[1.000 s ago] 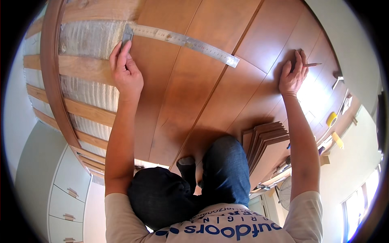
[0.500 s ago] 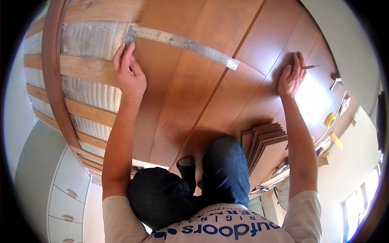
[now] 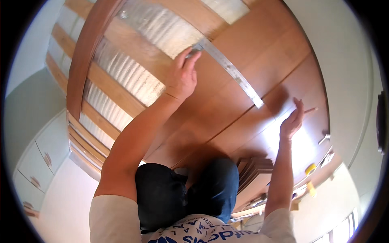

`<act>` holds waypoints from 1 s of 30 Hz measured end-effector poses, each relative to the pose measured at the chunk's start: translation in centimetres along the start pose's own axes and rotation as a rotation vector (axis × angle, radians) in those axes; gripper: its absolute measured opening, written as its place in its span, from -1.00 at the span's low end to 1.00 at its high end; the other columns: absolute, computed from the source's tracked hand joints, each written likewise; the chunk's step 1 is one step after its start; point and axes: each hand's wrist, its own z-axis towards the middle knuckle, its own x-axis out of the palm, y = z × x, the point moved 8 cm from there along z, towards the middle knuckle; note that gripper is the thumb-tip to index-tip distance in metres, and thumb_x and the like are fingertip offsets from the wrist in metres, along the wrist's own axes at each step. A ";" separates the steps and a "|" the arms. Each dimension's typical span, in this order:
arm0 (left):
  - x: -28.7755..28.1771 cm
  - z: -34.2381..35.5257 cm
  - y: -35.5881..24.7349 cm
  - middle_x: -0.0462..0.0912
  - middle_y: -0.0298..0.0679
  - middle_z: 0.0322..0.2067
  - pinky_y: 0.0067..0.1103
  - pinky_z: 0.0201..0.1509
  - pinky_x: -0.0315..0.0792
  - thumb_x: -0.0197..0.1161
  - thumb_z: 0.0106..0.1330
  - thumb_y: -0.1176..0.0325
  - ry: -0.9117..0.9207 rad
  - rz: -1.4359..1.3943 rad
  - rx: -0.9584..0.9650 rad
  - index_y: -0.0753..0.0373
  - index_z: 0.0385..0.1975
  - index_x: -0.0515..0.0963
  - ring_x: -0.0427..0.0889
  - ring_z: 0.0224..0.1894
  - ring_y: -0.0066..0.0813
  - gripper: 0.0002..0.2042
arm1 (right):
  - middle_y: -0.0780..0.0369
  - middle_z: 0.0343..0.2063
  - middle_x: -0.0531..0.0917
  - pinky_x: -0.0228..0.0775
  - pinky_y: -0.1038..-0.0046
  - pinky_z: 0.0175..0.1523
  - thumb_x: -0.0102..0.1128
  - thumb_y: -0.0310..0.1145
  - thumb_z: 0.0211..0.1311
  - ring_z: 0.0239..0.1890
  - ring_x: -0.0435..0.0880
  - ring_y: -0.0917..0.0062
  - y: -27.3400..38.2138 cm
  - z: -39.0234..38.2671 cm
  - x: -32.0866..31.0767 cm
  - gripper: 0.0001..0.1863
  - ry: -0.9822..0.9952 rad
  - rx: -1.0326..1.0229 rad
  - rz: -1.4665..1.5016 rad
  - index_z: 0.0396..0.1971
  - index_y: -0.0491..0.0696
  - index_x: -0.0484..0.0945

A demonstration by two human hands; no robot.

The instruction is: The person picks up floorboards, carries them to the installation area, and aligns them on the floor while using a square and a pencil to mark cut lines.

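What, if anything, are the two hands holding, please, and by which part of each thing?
The left hand holds the try square by its grey handle; the right hand holds a pencil, its gripped part hidden by the hand.

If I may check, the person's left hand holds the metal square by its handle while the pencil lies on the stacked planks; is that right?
The pencil is in the right hand, not on the stacked planks, as the head view shows; the left hand does hold the metal square by its handle.
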 end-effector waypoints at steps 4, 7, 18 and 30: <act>-0.1 -0.8 0.8 0.53 -0.04 0.26 -0.29 0.20 0.59 0.18 0.21 0.70 0.012 -0.076 -0.019 0.15 0.22 0.61 0.62 0.16 0.00 -0.46 | 0.14 0.06 0.76 -0.13 0.04 0.66 -0.08 -0.56 0.59 0.35 0.56 0.34 15.0 1.5 10.8 -0.52 0.391 -0.153 0.314 0.44 -0.12 0.24; -0.6 -0.5 0.3 0.54 -0.06 0.25 -0.28 0.20 0.59 0.20 0.18 0.69 0.018 -0.027 -0.016 0.16 0.20 0.63 0.62 0.16 -0.01 -0.46 | 0.19 0.05 0.77 -0.20 0.10 0.68 0.05 -0.58 0.55 0.32 0.58 0.34 22.0 3.1 15.4 -0.57 0.561 -0.300 0.341 0.34 -0.12 0.28; -0.8 -0.1 0.1 0.54 -0.12 0.25 -0.27 0.16 0.60 0.26 0.14 0.66 0.000 -0.067 -0.028 0.17 0.18 0.65 0.63 0.08 -0.07 -0.47 | 0.11 -0.10 0.77 0.59 0.42 0.15 0.09 -0.19 0.67 0.00 0.74 0.47 18.7 3.4 22.2 -0.59 0.459 0.047 0.547 0.22 -0.21 0.54; -0.6 -0.2 0.3 0.54 -0.12 0.27 -0.27 0.15 0.61 0.29 0.13 0.67 0.034 -0.083 -0.039 0.18 0.18 0.64 0.63 0.08 -0.07 -0.46 | 0.14 -0.11 0.75 0.57 0.47 0.04 0.21 -0.35 0.60 -0.10 0.73 0.49 18.8 3.7 23.5 -0.73 0.459 -0.025 0.422 0.11 -0.18 0.66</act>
